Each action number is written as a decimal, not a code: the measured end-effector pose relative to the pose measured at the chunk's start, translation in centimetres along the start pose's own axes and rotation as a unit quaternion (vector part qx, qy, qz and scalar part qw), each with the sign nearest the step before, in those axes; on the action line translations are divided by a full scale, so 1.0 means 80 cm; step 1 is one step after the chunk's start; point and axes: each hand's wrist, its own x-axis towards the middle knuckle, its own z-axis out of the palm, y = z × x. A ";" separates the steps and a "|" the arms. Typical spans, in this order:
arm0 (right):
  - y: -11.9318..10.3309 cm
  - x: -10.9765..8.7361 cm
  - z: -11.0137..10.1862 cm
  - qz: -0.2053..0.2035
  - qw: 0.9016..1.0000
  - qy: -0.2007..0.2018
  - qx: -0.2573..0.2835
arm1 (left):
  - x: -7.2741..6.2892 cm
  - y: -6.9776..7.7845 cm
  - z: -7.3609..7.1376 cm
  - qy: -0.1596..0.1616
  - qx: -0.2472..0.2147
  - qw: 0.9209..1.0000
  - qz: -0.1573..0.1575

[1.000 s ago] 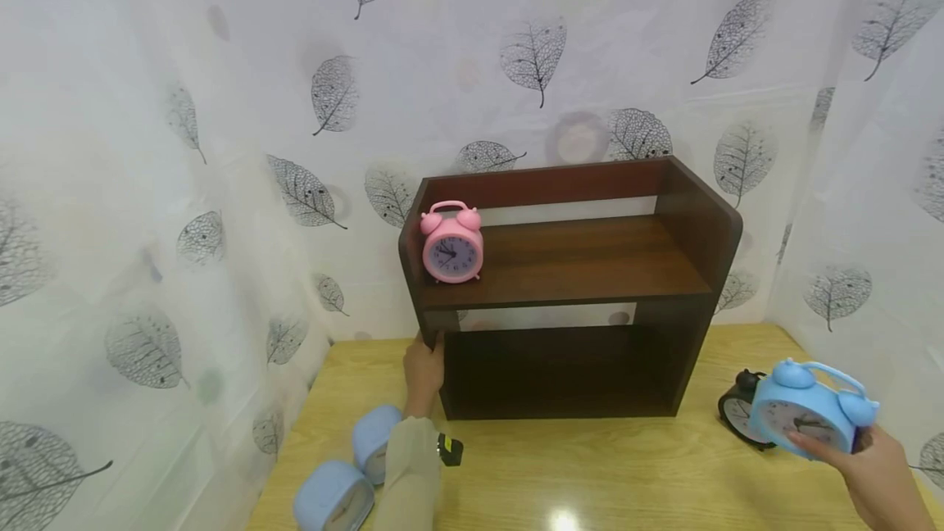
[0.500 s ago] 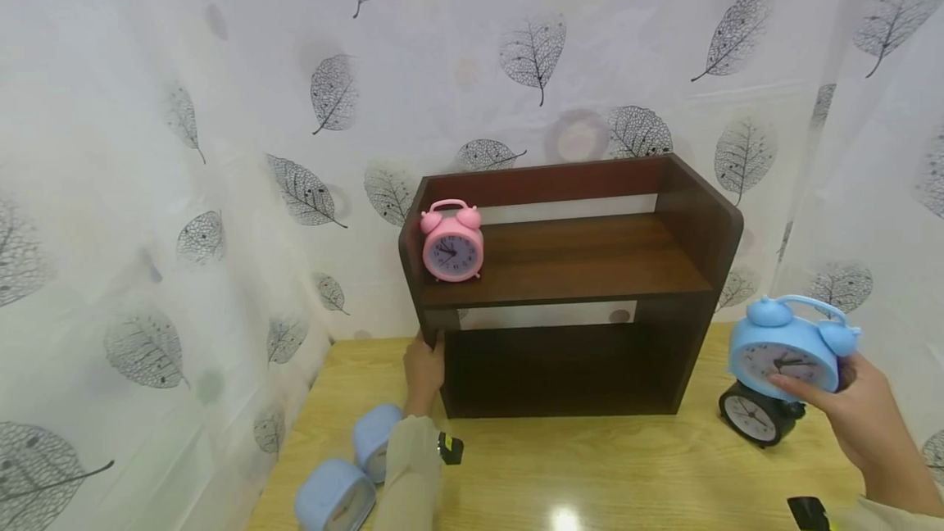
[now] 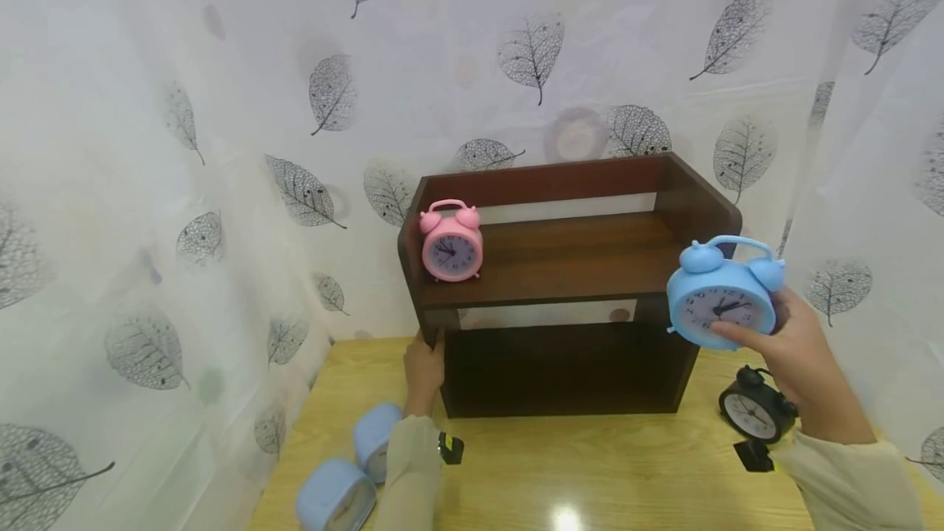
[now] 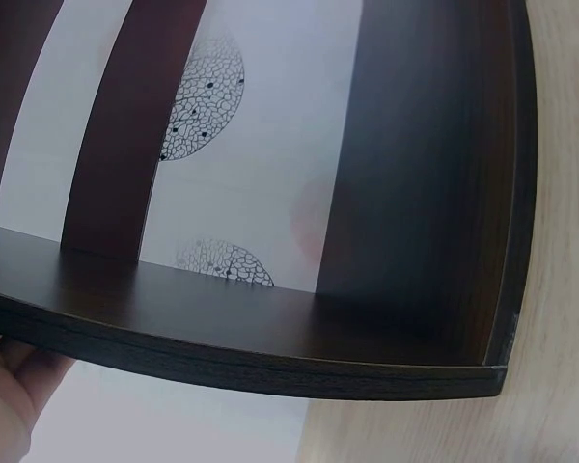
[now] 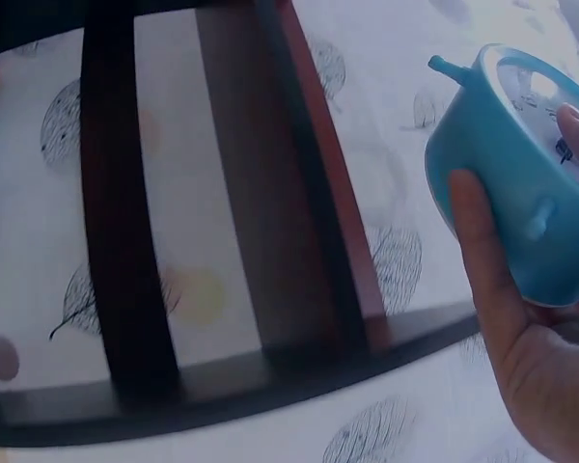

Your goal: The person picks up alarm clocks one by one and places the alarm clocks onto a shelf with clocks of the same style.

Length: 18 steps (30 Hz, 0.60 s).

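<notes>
My right hand (image 3: 782,359) grips a light blue twin-bell alarm clock (image 3: 719,306), thumb over its face, in front of the right end of a dark brown two-tier shelf (image 3: 575,260). In the right wrist view the same blue clock (image 5: 502,164) appears with fingers along its side. My left hand (image 3: 424,367) grips the shelf's left side panel. The left wrist view shows the fingers (image 4: 10,395) on one side of that panel and a thumb tip on the other. A pink twin-bell alarm clock (image 3: 452,244) stands at the left end of the upper tier.
A black alarm clock (image 3: 755,406) stands on the wooden table (image 3: 590,465) below my right forearm. Two rounded pale blue clocks (image 3: 335,498) sit left of my left forearm. A leaf-patterned white sheet (image 3: 442,64) hangs behind the shelf.
My right hand has carried the blue clock up and leftward from beside the black clock to the shelf's right end. The left hand stays on the side panel.
</notes>
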 end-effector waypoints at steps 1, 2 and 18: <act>-0.003 0.005 0.005 -0.001 1.000 -0.002 -0.006 | 0.000 0.000 0.000 -0.001 -0.001 1.000 0.000; -0.005 0.010 0.010 0.001 1.000 -0.001 -0.013 | 0.000 0.000 0.000 -0.002 -0.002 1.000 0.001; -0.007 0.097 0.080 0.026 0.994 -0.038 -0.103 | -0.001 0.003 -0.002 -0.007 0.005 1.000 -0.005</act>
